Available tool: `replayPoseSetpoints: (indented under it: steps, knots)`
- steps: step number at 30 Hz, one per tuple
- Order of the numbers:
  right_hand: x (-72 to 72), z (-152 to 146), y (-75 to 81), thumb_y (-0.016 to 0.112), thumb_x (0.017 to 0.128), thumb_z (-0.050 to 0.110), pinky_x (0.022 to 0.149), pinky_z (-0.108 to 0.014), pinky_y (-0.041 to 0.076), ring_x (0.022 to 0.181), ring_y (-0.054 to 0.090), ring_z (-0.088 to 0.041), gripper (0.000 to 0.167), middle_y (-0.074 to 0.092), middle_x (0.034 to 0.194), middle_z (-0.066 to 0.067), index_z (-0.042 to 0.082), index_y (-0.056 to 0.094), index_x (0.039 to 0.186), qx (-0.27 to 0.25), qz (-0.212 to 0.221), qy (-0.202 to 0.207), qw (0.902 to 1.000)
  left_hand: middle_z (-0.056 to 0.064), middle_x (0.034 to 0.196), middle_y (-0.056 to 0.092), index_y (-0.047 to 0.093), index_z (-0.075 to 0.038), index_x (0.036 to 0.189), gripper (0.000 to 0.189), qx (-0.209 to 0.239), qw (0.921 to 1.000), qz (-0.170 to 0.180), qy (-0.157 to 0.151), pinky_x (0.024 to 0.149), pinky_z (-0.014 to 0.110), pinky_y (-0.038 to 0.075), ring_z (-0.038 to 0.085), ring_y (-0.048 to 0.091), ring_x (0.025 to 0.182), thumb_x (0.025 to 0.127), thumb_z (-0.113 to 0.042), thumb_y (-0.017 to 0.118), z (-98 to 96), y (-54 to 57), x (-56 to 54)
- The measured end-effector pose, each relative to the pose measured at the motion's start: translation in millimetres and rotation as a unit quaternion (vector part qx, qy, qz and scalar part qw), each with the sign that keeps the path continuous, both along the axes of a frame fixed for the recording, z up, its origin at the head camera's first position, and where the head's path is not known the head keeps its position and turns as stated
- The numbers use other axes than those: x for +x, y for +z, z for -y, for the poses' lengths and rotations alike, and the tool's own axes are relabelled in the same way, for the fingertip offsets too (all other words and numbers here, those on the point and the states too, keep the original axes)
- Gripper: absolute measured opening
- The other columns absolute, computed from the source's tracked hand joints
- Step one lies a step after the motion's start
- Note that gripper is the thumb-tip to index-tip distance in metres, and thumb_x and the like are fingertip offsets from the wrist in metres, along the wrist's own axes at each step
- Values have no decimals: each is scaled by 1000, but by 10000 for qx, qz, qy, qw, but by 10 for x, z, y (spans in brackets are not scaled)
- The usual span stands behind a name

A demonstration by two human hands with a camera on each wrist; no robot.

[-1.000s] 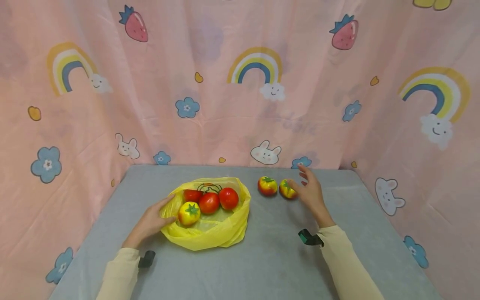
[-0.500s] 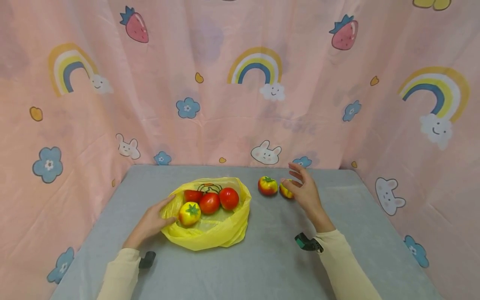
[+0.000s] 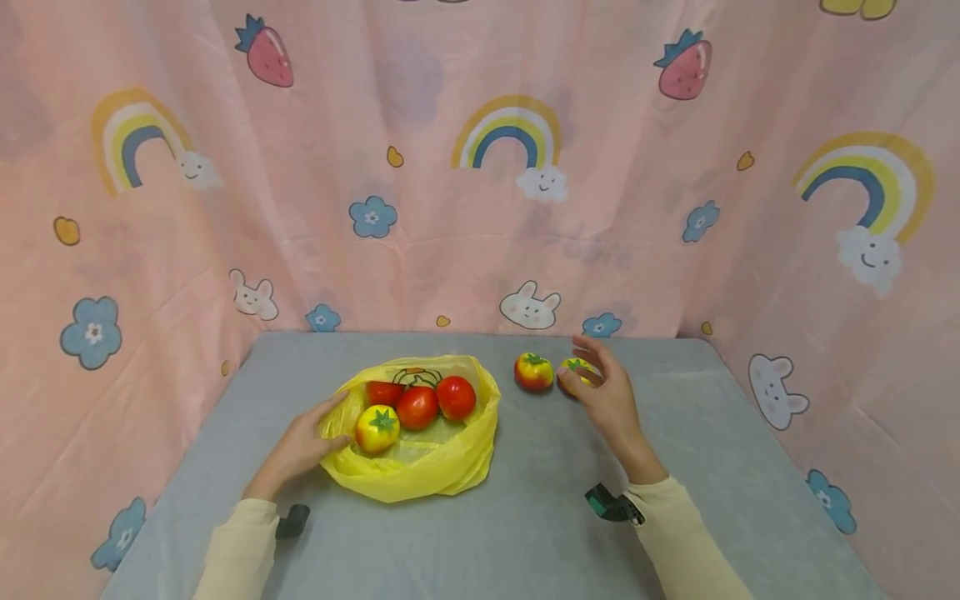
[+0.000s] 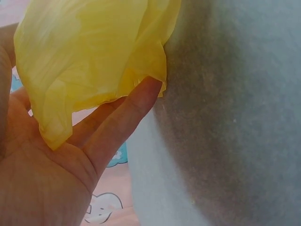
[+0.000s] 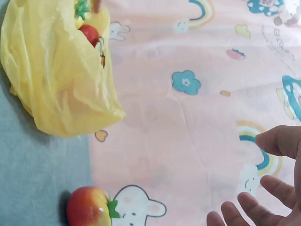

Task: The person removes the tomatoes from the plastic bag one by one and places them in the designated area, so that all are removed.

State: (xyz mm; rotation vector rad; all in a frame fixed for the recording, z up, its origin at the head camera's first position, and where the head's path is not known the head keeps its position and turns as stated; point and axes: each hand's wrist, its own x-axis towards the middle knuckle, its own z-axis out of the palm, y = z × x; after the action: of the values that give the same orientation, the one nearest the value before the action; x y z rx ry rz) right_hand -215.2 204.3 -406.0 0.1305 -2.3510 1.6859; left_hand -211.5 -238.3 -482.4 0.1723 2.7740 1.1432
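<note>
A yellow plastic bag point(image 3: 442, 467) stands with its mouth spread, holding several red tomatoes point(image 3: 417, 407) and one yellow-red tomato point(image 3: 377, 429) with a green star-shaped top. At the bag's left rim, my left hand point(image 3: 300, 442) grips the plastic, thumb over the inside and fingers along the outside; the left wrist view has the bag's yellow film point(image 4: 94, 52) between thumb and fingers. My right hand point(image 3: 611, 404) hovers with relaxed, spread fingers over a yellow-red tomato point(image 3: 577, 365), partly hiding it. Nothing is in that hand. Just left lies another yellow-red tomato point(image 3: 533, 372).
A grey cloth-covered table point(image 3: 540, 533) lies under everything. Pink patterned curtain point(image 3: 420, 267) hangs around its back and sides. Each wrist wears a dark camera mount, one of them point(image 3: 613, 505) at the right cuff.
My right hand has shifted left and a little nearer to me, over the right-hand tomato. My left hand keeps its place at the bag rim, and the tomatoes have not moved.
</note>
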Motion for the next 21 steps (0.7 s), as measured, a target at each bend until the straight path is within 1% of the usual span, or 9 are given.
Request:
replayPoseSetpoints:
  steps: [1, 4, 5, 8, 9, 12, 15, 19, 21]
  knots:
    - [7, 11, -1, 70, 90, 10, 109, -34, 47, 132, 51, -26, 54, 52, 143, -10, 8, 50, 140, 34, -116, -16, 9999, 26, 156, 33, 35, -11, 153, 74, 2, 10000, -8, 5, 116, 65, 24, 49, 30, 143, 88, -18, 70, 0, 1, 1]
    - [30, 48, 5, 70, 89, 8, 104, -26, 50, 128, 54, -28, 53, 54, 141, -12, 6, 51, 138, 107, -358, 38, 9993, 26, 155, 35, 36, -11, 152, 74, -33, 9999, -97, 11, 115, 66, 25, 49, 31, 142, 87, -18, 70, -2, -3, 1]
    - [38, 62, 8, 70, 89, 6, 104, -27, 50, 128, 54, -29, 53, 54, 141, -12, 5, 50, 138, 82, -405, 101, 9991, 26, 155, 35, 36, -10, 152, 74, -46, 9999, -126, 5, 115, 66, 25, 50, 32, 142, 87, -18, 70, -3, -5, 2]
    - [66, 112, 7, 70, 89, 7, 103, -25, 50, 127, 54, -29, 52, 54, 140, -12, 5, 50, 137, 82, -409, 205, 9989, 26, 154, 36, 37, -10, 152, 74, -60, 9998, -185, 12, 115, 66, 26, 49, 32, 141, 87, -17, 70, -5, -19, 4]
    - [75, 132, 2, 70, 89, 8, 102, -22, 50, 127, 55, -29, 52, 54, 140, -12, 6, 51, 137, 108, -394, 220, 9989, 26, 154, 36, 37, -10, 152, 74, -71, 9998, -193, 1, 115, 66, 26, 49, 32, 141, 87, -17, 70, -2, -25, 5]
    - [106, 205, -30, 71, 89, 12, 101, -18, 49, 127, 55, -28, 52, 55, 139, -10, 8, 51, 137, 201, -371, 301, 9987, 26, 155, 36, 36, -11, 152, 73, -67, 9999, -149, 19, 115, 66, 25, 49, 31, 142, 87, -17, 70, 3, -36, 11]
    - [134, 291, -74, 71, 90, 14, 104, -28, 50, 126, 56, -30, 53, 55, 138, -11, 7, 51, 137, 289, -402, 453, 9977, 26, 155, 35, 36, -11, 152, 74, -87, 9999, -137, 14, 115, 66, 25, 50, 31, 142, 87, -17, 69, 6, -38, 12]
    - [162, 409, -127, 72, 88, 11, 106, -47, 48, 123, 57, -31, 53, 55, 136, -11, 5, 51, 137, 300, -366, 657, 9967, 26, 155, 35, 36, -11, 152, 74, -78, 9999, -116, 31, 115, 66, 25, 50, 31, 142, 87, -16, 69, 1, -33, 9]
    - [171, 465, -150, 72, 87, 10, 105, -51, 47, 122, 57, -31, 54, 55, 137, -13, 5, 51, 136, 277, -324, 743, 9963, 26, 155, 35, 36, -11, 152, 74, -74, 9999, -99, 43, 115, 66, 25, 49, 31, 142, 87, -17, 69, 3, -35, 7]
